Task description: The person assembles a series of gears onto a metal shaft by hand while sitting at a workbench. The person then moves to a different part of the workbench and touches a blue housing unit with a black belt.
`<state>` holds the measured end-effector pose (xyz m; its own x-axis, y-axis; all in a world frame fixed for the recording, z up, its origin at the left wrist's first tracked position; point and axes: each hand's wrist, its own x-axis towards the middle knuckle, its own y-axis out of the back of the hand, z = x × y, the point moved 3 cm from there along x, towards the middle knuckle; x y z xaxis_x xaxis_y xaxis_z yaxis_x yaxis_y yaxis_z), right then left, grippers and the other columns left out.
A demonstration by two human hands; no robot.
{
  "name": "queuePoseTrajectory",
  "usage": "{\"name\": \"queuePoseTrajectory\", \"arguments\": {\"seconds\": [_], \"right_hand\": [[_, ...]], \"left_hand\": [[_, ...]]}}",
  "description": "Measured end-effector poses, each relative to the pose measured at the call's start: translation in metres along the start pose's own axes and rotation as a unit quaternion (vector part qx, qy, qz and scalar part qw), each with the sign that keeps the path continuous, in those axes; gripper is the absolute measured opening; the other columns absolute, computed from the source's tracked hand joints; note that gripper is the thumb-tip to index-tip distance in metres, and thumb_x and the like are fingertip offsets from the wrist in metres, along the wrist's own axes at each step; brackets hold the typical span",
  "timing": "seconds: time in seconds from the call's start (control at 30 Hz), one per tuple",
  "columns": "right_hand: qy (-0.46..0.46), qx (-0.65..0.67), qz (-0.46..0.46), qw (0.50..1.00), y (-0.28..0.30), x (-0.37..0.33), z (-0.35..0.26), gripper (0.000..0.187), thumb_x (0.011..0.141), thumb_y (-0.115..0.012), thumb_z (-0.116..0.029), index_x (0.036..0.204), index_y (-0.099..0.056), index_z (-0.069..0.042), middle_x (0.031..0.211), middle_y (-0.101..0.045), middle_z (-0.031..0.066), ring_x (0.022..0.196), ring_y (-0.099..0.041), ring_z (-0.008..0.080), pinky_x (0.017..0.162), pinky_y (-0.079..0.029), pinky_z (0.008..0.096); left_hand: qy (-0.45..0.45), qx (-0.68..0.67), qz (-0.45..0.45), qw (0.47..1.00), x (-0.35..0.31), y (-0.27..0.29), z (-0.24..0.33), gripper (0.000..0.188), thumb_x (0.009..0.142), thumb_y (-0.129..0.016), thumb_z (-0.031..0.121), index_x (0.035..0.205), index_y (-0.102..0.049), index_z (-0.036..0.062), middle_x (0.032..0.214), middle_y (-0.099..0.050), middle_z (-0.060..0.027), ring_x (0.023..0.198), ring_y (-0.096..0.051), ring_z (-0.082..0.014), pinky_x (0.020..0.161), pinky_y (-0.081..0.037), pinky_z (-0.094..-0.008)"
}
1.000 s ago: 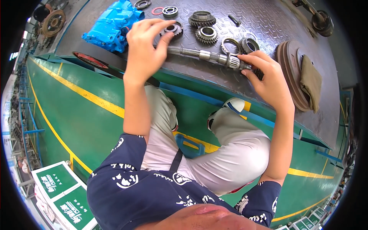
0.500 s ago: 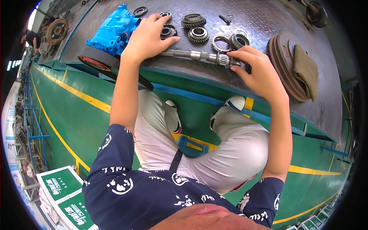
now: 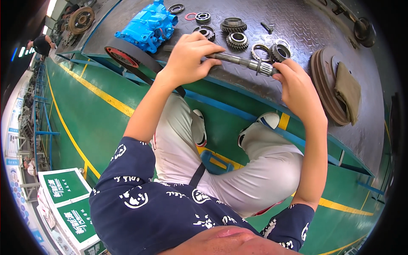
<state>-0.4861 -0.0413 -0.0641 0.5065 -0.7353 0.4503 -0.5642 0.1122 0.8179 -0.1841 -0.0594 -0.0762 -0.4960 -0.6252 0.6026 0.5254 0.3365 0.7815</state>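
Observation:
A long splined steel gear shaft lies across between my hands at the near edge of the metal table. My left hand is closed round its left part, and the thin end sticks out beyond the knuckles. At the thick, toothed end, my right hand pinches the tip between thumb and fingers. Just beyond the shaft are two dark gears, an upper one and a lower one. Near my right fingers sit a toothed ring and another gear ring. A dark gear hub is partly hidden behind my left hand.
A blue gearbox housing stands at the left, beside a black belt. Farther back lie a bearing, a red ring and a bolt. To the right rests a rusty grooved pulley with a brown cloth.
My left hand has come away from the parts by the blue housing and closed on the shaft. The right hand still holds the shaft's thick end. The whole view has shifted slightly.

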Motion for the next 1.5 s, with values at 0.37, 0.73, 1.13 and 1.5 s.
{"name": "queuePoseTrajectory", "arguments": {"seconds": [0.37,0.73,1.13,1.5], "right_hand": [[-0.126,-0.087,0.065,0.986,0.107,-0.061,-0.026,0.024,0.096,-0.059,0.016,0.117,-0.067,0.007,0.102,-0.059,0.0179,0.085,-0.063,0.0326,0.080,-0.051,0.0331],[-0.156,-0.073,0.073,0.982,0.101,-0.085,-0.016,0.020,0.099,-0.059,0.011,0.116,-0.068,0.007,0.102,-0.062,0.0185,0.085,-0.059,0.0349,0.082,-0.050,0.0358],[-0.176,0.043,0.021,0.983,0.051,-0.102,-0.009,0.030,0.100,-0.066,0.003,0.129,-0.067,0.005,0.101,-0.061,0.0208,0.091,-0.061,0.0401,0.084,-0.052,0.0379],[-0.325,0.269,-0.027,0.906,0.025,-0.098,-0.012,0.037,0.111,-0.067,-0.030,0.122,-0.072,0.005,0.084,-0.057,0.0014,0.076,-0.047,0.0096,0.068,-0.042,0.0299]], "left_hand": [[0.044,0.090,-0.007,0.995,-0.024,0.022,-0.032,0.031,0.085,-0.082,0.004,0.116,-0.082,0.0097,0.108,-0.079,-0.0064,0.107,-0.067,-0.0292,0.096,-0.056,-0.0415],[0.149,0.138,-0.082,0.976,0.006,-0.003,-0.060,0.067,0.100,-0.077,0.042,0.153,-0.060,0.0045,0.138,-0.069,-0.0231,0.132,-0.060,-0.0406,0.114,-0.048,-0.0463],[0.158,0.019,0.015,0.987,-0.001,-0.007,-0.047,0.057,0.098,-0.077,0.031,0.147,-0.063,0.0039,0.124,-0.073,-0.0244,0.115,-0.063,-0.0421,0.106,-0.050,-0.0469],[0.307,-0.554,0.149,0.759,-0.041,-0.004,-0.023,0.044,0.116,-0.054,0.026,0.149,-0.054,-0.0041,0.138,-0.071,-0.0234,0.117,-0.071,-0.0228,0.106,-0.052,-0.0365]]}}
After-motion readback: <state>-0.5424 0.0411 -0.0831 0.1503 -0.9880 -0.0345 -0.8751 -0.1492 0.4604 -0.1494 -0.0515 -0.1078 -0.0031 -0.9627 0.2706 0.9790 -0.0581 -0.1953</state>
